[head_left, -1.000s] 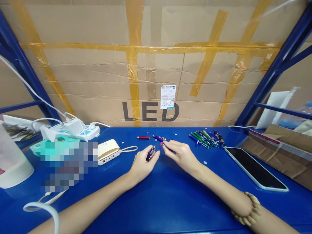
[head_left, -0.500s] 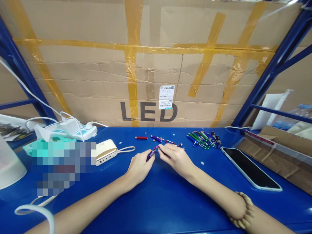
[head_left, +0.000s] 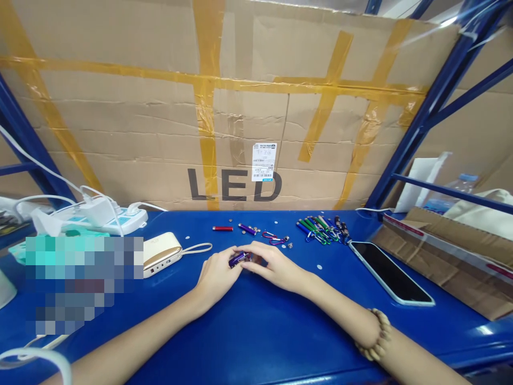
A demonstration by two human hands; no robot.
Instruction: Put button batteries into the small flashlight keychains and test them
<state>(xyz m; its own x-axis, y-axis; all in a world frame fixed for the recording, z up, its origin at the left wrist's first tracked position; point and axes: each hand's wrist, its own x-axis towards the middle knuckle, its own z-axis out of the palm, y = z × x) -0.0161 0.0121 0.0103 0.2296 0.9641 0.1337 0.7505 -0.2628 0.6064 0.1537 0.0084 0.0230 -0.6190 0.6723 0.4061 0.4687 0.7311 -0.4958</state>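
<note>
A short purple metal tube that looks like a mini flashlight [head_left: 238,260] is held between both hands over the table. My left hand [head_left: 218,272] is closed around one end of it. The fingers of my right hand [head_left: 276,266] pinch its other end; the clip there is mostly hidden. Just beyond the hands lie a red tube [head_left: 223,229], another purple tube [head_left: 247,229], red carabiners [head_left: 276,241], and several small silver discs and metal bits.
Finished-looking colored tubes with carabiners [head_left: 316,229] lie in a row at the back right, by a phone [head_left: 390,272]. A cream power bank [head_left: 162,256] and a power strip [head_left: 132,219] are left. The large cardboard box [head_left: 160,133] stands behind.
The purple tube has turned from steep to nearly level, and my right fingers have come over it. The colored clip seen earlier is now mostly covered. The camera view shifted right.
</note>
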